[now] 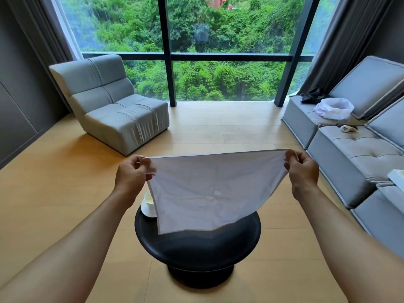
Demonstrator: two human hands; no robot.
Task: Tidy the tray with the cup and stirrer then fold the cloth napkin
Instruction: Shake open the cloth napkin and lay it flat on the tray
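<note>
Head view: napkin (209, 191) hangs stretched above the desk (197, 246), left hand (133, 171) and right hand (302, 169) fingers pinched on its top corners. Cup (148, 199) below left fingers. Advice: match corners, keep tension.

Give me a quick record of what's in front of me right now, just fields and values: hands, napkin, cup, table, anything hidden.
left hand: pinching one top corner of the napkin
right hand: pinching the other top corner
napkin: white cloth, spread open, hanging above the table, not yet folded
cup: white, on a saucer at the table's far left, partly behind the napkin
table: round, black
hidden: tray and stirrer not visible
</note>
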